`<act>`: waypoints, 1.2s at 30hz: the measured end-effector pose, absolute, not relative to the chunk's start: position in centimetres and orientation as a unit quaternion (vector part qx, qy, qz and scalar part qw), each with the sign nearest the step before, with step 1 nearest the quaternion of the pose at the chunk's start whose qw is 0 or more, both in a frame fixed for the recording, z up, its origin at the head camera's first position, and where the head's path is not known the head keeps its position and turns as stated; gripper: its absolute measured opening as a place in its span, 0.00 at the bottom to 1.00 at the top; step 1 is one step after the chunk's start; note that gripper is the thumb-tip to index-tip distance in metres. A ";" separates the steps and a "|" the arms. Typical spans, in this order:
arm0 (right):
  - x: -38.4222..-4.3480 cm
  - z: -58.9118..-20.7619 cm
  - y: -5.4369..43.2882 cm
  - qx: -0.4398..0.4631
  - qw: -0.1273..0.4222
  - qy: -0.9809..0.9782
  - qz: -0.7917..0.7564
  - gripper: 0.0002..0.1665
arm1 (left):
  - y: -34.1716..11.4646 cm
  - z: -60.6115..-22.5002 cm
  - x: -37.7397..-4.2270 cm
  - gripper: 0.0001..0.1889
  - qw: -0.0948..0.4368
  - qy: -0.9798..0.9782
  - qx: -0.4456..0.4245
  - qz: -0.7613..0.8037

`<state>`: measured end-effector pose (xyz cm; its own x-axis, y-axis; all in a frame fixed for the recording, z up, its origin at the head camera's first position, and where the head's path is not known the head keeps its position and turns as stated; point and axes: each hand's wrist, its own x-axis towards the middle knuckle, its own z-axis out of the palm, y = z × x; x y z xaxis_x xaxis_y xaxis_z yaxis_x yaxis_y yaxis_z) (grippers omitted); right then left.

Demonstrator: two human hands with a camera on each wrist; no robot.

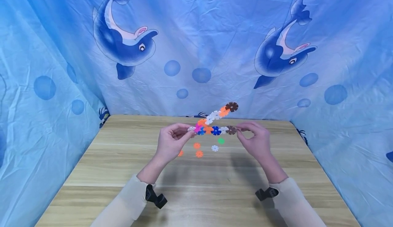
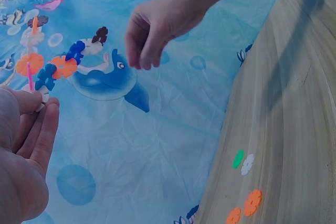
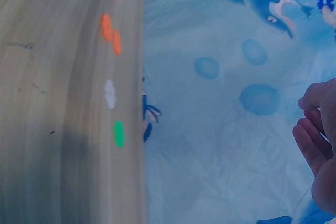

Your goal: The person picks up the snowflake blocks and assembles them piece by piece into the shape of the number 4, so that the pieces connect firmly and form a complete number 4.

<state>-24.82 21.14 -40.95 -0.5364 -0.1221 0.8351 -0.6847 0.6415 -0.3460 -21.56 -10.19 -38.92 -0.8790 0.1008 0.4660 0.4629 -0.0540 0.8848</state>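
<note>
A built chain of interlocking plastic snowflake discs (image 1: 216, 130) is held up above the table. It has two arms, one level and one slanting up to the back right, each ending in a brown disc. My left hand (image 1: 172, 141) pinches the white disc (image 1: 191, 129) at the left end, beside a pink disc (image 1: 198, 128). At the other end, my right hand (image 1: 255, 140) is close to the brown disc (image 1: 231, 130). The left wrist view shows a gap between that disc and the right hand (image 2: 163, 30). Its fingers are loosely bent, with nothing visible in them.
Loose discs lie on the wooden table (image 1: 122, 172) beneath the chain: a green disc (image 1: 221, 140), a white disc (image 1: 215, 148) and orange discs (image 1: 199, 154). A blue dolphin-print cloth (image 1: 202, 43) hangs behind the table and along its sides.
</note>
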 end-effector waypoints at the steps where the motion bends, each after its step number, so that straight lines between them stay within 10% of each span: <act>1: -25.0 -41.2 21.2 0.247 0.407 -0.811 0.341 0.13 | -10.2 -38.9 -21.6 0.07 0.130 -0.675 -0.209 -0.696; 36: -29.9 -48.1 19.5 0.135 0.087 -0.932 0.326 0.24 | -10.2 -39.2 -21.6 0.07 0.127 -0.680 -0.204 -0.693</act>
